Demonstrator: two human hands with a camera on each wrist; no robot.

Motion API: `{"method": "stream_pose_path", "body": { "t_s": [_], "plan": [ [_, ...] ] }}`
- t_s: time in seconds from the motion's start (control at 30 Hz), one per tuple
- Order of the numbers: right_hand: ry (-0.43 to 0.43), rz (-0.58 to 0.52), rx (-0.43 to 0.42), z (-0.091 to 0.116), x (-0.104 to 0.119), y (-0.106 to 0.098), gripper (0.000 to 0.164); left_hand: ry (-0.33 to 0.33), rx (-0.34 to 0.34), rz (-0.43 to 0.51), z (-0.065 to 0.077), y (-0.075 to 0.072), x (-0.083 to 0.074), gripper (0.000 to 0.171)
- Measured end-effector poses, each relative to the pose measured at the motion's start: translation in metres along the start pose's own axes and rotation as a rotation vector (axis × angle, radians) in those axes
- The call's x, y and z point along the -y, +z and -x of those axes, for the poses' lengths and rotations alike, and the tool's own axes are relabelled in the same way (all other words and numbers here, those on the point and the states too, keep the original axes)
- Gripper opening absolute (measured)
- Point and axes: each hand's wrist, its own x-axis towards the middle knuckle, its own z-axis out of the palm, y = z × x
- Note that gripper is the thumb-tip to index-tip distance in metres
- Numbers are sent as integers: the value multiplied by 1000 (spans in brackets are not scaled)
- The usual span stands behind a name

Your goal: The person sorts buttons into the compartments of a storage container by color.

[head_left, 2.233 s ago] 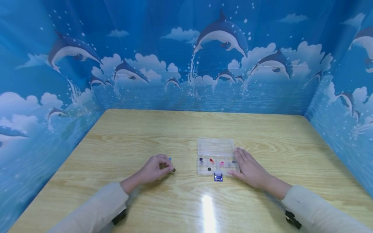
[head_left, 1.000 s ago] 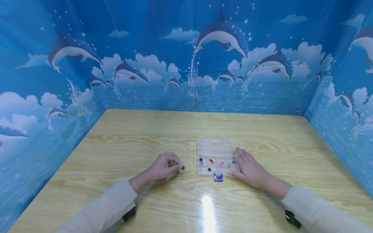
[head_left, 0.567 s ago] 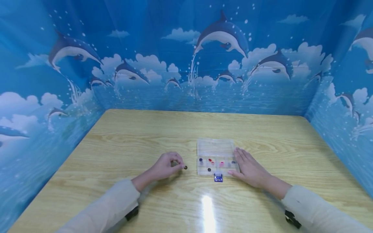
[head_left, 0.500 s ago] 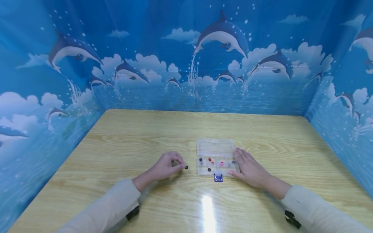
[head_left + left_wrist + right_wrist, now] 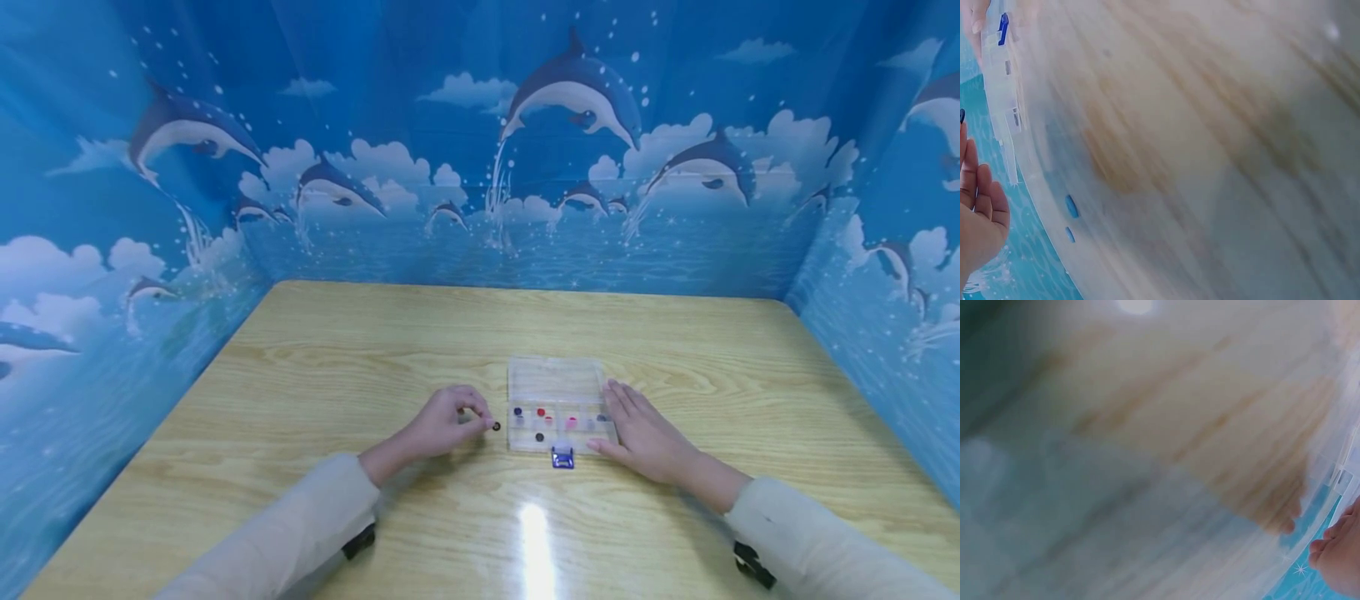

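My left hand [image 5: 450, 422] pinches a small black button [image 5: 497, 426] between thumb and fingertips, just left of a clear plastic compartment box [image 5: 522, 444]. The box lies with its lid [image 5: 555, 379] folded back. Inside are a dark blue button [image 5: 517, 412], a red button [image 5: 541, 412], a pink button [image 5: 572, 422] and a black button [image 5: 539, 437] in the front row. My right hand [image 5: 651, 435] rests against the box's right end, its fingers straight and its thumb over the front right corner.
A blue latch [image 5: 562, 457] sticks out from the box's front. Blue buttons [image 5: 1071, 206] lie on the table in the left wrist view, hidden behind the left hand in the head view. A dolphin-print curtain [image 5: 480, 242] surrounds the wooden table [image 5: 420, 333].
My left hand has carried the black button rightward across the table, up to the box's left side. A red button in the box has shifted slightly. My right hand has stayed in place.
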Motion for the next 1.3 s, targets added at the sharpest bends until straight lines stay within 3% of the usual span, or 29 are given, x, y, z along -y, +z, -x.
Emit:
{"method": "stream_pose_path", "body": {
  "t_s": [0.53, 0.97, 1.3],
  "plan": [
    [-6, 17, -10, 0, -1, 1, 82, 47, 0, 1, -9, 11, -5, 5],
    [-6, 34, -29, 0, 0, 1, 82, 26, 10, 3, -9, 15, -9, 5],
    [2, 43, -17, -1, -1, 1, 82, 50, 7, -1, -11, 18, -9, 6]
  ]
}}
